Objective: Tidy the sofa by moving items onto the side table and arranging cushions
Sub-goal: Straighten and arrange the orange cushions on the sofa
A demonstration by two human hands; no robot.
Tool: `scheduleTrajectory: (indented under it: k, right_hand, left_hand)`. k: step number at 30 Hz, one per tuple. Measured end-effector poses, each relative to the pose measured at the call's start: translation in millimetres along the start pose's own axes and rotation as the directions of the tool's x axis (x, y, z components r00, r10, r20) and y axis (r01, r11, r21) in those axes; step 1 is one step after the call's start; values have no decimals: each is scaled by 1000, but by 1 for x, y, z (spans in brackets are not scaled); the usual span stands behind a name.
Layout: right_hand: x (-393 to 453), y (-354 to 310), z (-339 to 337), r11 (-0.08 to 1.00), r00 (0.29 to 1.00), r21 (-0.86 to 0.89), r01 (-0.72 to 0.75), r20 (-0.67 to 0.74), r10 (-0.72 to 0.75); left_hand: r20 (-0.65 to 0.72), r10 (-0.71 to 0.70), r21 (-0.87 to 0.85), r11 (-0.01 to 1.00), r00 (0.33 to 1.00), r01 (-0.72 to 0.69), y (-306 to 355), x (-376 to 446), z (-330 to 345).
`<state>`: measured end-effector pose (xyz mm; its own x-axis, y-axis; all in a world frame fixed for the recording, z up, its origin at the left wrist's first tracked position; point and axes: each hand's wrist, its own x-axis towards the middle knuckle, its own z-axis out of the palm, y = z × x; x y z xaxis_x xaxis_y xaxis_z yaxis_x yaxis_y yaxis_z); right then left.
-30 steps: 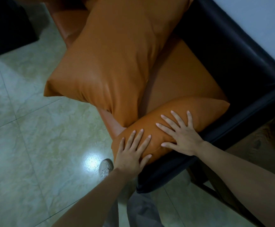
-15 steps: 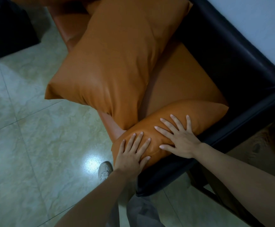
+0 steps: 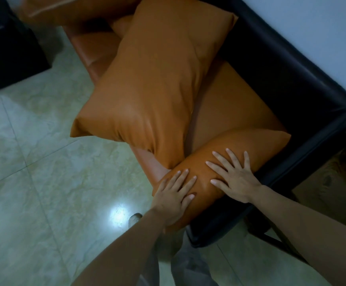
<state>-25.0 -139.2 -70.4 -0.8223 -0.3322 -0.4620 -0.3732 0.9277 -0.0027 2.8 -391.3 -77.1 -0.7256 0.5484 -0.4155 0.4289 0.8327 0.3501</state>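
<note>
Left hand (image 3: 173, 196) flat with straight fingers pressed on small orange cushion (image 3: 256, 143), right hand (image 3: 235, 179) splayed flat beside it, neither grasping, cushion lay against black sofa arm (image 3: 320, 129), large cushion (image 3: 153, 83) leaned nearby

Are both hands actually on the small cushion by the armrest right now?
Touching. The head view shows the left hand and right hand lying flat, fingers spread, on the small cushion.
</note>
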Motion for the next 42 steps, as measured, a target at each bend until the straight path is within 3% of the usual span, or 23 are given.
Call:
scheduleTrajectory:
  k: [9, 16, 23, 29, 35, 40, 41, 42]
  right_hand:
    - [20, -88, -61, 995, 996, 81, -55, -68, 60]
    - [63, -147, -120, 999, 973, 45, 12, -230, -1]
    - [113, -190, -168, 995, 968, 6, 98, -234, -94]
    - [164, -200, -211, 990, 952, -44, 135, -272, -142]
    - [219, -193, -271, 990, 926, -48, 135, -350, -144]
    - [307, -216, -308, 985, 939, -44, 169, -295, -175]
    - [311, -212, -320, 985, 965, -56, 163, -200, -171]
    - [322, -203, -318, 980, 945, -94, 176, -262, -194]
  left_hand:
    - [-59, 40, 206, 978, 997, -27, -79, -36, -67]
    - [-231, 23, 249, 968, 973, 36, -150, -64, -114]
    - [-304, -12, 289, 952, 953, 105, -206, -79, -150]
    - [-455, 42, 346, 929, 889, 133, -250, -74, -197]
    - [-491, 66, 428, 887, 868, 174, -298, -38, -253]
    - [-540, 75, 443, 872, 838, 208, -330, -2, -304]
    - [-554, 83, 443, 872, 829, 208, -336, 3, -314]
    - [-567, 89, 442, 872, 819, 211, -342, 8, -322]
